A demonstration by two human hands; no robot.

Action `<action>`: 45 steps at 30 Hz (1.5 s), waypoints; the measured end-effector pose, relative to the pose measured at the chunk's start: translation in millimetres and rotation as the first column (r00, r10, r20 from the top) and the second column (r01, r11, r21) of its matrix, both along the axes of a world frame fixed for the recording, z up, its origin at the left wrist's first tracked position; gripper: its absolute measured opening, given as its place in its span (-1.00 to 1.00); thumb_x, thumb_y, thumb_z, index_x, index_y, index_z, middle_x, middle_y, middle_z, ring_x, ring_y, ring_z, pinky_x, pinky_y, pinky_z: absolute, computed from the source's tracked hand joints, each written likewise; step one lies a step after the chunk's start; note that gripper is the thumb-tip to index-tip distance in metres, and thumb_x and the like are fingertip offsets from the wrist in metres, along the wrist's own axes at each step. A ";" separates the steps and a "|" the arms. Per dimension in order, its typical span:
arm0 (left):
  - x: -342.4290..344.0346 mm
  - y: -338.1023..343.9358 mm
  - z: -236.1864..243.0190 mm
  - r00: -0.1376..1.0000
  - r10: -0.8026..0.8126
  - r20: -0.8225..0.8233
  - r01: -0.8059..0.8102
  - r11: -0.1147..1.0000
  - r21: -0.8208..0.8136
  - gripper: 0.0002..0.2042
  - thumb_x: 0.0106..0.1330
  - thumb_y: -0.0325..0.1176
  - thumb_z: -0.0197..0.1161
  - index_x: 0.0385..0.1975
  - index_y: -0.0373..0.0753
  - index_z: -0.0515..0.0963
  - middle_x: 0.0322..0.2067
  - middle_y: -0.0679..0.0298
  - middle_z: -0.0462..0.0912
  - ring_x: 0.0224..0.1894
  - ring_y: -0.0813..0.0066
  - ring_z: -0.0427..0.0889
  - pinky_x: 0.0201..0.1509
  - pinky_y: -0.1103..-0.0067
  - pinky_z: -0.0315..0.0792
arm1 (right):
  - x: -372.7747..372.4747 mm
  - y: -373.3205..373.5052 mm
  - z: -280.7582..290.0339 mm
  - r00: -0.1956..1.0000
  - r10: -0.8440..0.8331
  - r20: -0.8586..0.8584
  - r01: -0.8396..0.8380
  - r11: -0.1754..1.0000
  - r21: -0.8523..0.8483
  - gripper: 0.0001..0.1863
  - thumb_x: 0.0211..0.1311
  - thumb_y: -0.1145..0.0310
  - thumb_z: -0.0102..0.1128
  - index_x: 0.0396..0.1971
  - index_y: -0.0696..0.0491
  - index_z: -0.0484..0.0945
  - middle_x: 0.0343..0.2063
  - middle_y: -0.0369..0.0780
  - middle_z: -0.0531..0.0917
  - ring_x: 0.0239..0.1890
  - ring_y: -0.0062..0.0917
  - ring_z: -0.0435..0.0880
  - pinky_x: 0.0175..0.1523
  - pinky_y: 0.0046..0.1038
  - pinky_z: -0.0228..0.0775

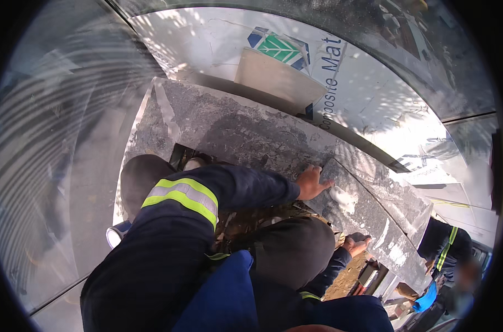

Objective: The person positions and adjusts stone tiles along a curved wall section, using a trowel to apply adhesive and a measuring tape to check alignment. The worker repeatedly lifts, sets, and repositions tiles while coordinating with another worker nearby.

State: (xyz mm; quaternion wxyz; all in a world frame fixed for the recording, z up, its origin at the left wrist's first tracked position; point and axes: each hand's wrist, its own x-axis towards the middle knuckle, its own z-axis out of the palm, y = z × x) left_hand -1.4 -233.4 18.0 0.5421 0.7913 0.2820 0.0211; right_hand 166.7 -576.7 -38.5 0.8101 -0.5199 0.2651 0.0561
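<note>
A grey stone-like panel (381, 218) with white smears lies to the right of my knees, beside a longer, worn grey slab (246, 124). My left hand (312, 183) rests at the joint between them, fingers spread and thumb apart, holding nothing visible. Just right of its thumb is a white patch (344, 199) of powder or paste. At the panel's near edge is my right hand (355, 244), its fingers loosely extended and slightly curled. No object shows in it, and part of the palm is hidden by shadow.
White printed boards (384, 102) stand behind the slab, with a beige piece (279, 80) against them. Beside my knee, a gap shows brown earth (345, 279). At the lower right, another person's dark sleeve with a yellow stripe (448, 249) is close to the panel's far end.
</note>
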 end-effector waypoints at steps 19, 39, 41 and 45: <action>-157.8 202.7 47.7 0.776 0.501 -0.383 -0.601 0.771 -0.212 -0.17 0.34 0.34 0.20 -0.02 -0.58 0.56 -0.13 -0.03 0.65 -0.05 0.24 0.62 0.01 0.30 0.46 | -146.2 146.4 64.2 0.819 0.553 -0.155 -0.501 0.820 0.278 -0.31 0.33 0.08 0.35 0.31 0.19 0.38 0.26 -0.03 0.49 0.24 -0.23 0.50 0.28 -0.09 0.42; -340.3 347.2 40.8 0.609 0.717 -0.340 -0.785 0.605 -0.131 -0.10 0.26 0.37 0.27 0.07 -0.58 0.54 0.00 -0.03 0.65 -0.02 0.22 0.68 0.07 0.33 0.56 | -145.4 181.0 98.3 0.755 0.524 -0.394 -0.630 0.746 -0.216 -0.34 0.35 -0.24 0.21 -0.01 0.14 0.49 -0.29 -0.10 0.66 -0.32 -0.40 0.65 -0.18 -0.34 0.52; -337.6 358.4 31.8 0.644 0.697 -0.317 -0.758 0.636 -0.142 -0.02 0.22 0.42 0.26 0.11 -0.63 0.49 0.05 -0.08 0.61 0.05 0.20 0.65 0.11 0.32 0.54 | -134.7 173.9 89.2 0.753 0.595 -0.281 -0.651 0.735 -0.189 -0.45 0.41 -0.13 0.21 -0.09 0.14 0.51 -0.37 -0.12 0.66 -0.39 -0.43 0.63 -0.24 -0.38 0.51; -347.4 379.8 9.3 0.673 0.691 -0.264 -0.730 0.678 -0.088 0.07 0.17 0.48 0.23 0.13 -0.70 0.44 0.10 -0.16 0.56 0.12 0.16 0.59 0.18 0.31 0.49 | -133.0 181.8 79.9 0.744 0.643 -0.180 -0.663 0.743 -0.088 -0.64 0.52 0.07 0.14 -0.21 0.11 0.50 -0.43 -0.17 0.66 -0.46 -0.47 0.61 -0.31 -0.43 0.49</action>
